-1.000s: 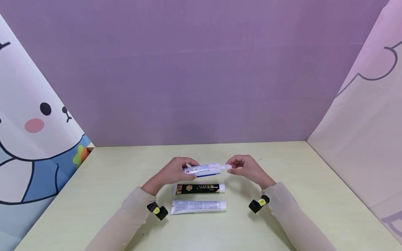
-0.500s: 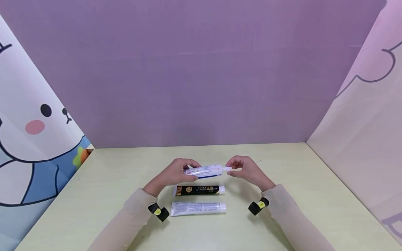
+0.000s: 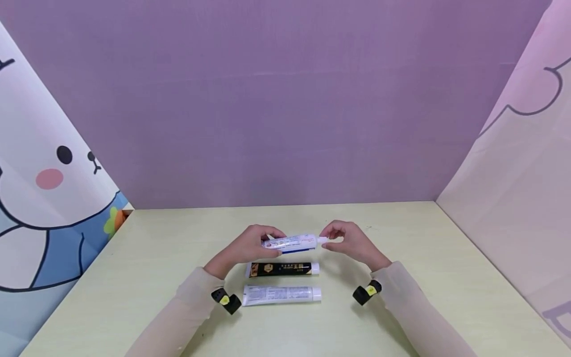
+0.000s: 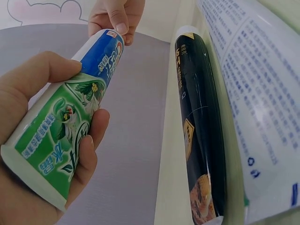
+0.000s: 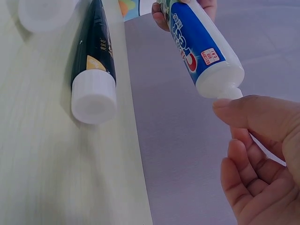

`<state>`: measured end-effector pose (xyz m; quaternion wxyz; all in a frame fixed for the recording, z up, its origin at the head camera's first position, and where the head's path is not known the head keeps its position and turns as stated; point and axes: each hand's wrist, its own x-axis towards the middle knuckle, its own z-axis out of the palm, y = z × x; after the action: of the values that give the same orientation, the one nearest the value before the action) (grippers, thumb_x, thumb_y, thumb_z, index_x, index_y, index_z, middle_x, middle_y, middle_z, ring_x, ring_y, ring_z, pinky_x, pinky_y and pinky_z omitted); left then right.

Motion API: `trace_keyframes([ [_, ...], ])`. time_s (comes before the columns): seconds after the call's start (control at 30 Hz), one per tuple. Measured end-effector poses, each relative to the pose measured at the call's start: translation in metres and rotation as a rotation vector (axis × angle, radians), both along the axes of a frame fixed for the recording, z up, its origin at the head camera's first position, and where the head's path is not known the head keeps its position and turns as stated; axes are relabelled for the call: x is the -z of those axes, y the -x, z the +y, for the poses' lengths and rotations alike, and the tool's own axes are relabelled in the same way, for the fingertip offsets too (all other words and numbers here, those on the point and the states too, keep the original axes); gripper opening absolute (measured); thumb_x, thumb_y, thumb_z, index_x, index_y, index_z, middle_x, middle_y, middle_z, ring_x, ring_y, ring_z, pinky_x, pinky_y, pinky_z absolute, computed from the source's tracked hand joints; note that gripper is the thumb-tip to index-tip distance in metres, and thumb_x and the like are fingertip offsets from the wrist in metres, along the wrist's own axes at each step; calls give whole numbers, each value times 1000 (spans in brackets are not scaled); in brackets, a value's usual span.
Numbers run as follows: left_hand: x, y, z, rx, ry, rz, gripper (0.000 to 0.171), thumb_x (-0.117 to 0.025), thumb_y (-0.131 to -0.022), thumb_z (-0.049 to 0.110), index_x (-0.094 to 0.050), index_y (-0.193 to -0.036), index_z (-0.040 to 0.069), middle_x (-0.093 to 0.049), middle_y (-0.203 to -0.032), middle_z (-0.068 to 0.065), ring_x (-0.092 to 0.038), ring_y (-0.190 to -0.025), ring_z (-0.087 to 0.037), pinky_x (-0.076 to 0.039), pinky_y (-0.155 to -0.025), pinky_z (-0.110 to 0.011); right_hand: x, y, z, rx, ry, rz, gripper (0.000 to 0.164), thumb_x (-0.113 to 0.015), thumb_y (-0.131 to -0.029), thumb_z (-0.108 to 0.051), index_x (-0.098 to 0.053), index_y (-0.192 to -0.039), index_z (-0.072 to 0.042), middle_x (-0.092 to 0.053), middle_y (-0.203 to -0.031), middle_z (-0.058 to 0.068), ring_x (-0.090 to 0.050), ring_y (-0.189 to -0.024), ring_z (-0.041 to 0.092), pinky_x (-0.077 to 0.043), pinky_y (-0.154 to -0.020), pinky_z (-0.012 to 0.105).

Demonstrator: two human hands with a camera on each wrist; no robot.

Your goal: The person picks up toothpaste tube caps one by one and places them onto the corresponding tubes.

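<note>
My left hand (image 3: 254, 243) grips a toothpaste tube (image 4: 70, 103) around its body, above the table. The tube has a blue and green printed front and a white back, and its nozzle end points right. At that end my right hand (image 3: 352, 243) pinches a small white cap (image 5: 231, 93) between thumb and fingers, close against the tube's shoulder. Nearer the person, a black toothpaste tube (image 3: 283, 268) with a white cap lies on the table. A white toothpaste tube (image 3: 281, 294) with printed text lies parallel to it, closer still.
The pale table (image 3: 156, 258) meets a purple backdrop (image 3: 285, 124) at its far edge. Cartoon-printed panels stand on the left (image 3: 49, 208) and right (image 3: 513, 213). Black wrist cameras are strapped over both sleeves.
The held tube has shifted slightly right, and the pinched cap now sits closer to its shoulder. The two tubes on the table have not moved.
</note>
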<state>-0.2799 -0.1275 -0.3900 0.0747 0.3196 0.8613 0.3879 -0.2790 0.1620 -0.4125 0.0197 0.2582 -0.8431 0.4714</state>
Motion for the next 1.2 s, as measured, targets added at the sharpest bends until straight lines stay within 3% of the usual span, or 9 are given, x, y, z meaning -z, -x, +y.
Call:
trace_keyframes([
  [0.23,2,1,-1,2,-9,-10,30,-72,-80,13,-69,-109,9,-64,-101,-3,-54,-74,-14,-44,-62,-23,0,-2,0,4,-21,24,19,-75,-76,-2,-69,-92,-9,-65,-89,0,-56,-80,17,-48,-78,48],
  [0.57,2,1,-1,11,-11,-6,29,-72,-80,14,-69,-109,10,-65,-99,-2,-54,-76,-14,-45,-63,-23,-4,-2,1,-17,-58,32,18,-76,-77,-6,-72,-94,-9,-66,-86,-2,-56,-76,11,-49,-73,34],
  [1.03,1,2,-2,31,-20,-2,30,-72,-79,11,-69,-109,10,-66,-98,-3,-56,-76,-15,-46,-63,-23,0,1,5,-55,-76,-30,15,-72,-83,-11,-72,-96,-6,-66,-87,1,-55,-76,12,-48,-76,33],
  [1.2,2,2,-3,42,-29,0,31,-72,-80,12,-68,-110,10,-66,-99,-3,-56,-76,-14,-46,-63,-24,-11,-6,3,-82,-69,-46,11,-68,-85,-6,-71,-95,-2,-68,-89,5,-55,-76,13,-47,-73,32],
])
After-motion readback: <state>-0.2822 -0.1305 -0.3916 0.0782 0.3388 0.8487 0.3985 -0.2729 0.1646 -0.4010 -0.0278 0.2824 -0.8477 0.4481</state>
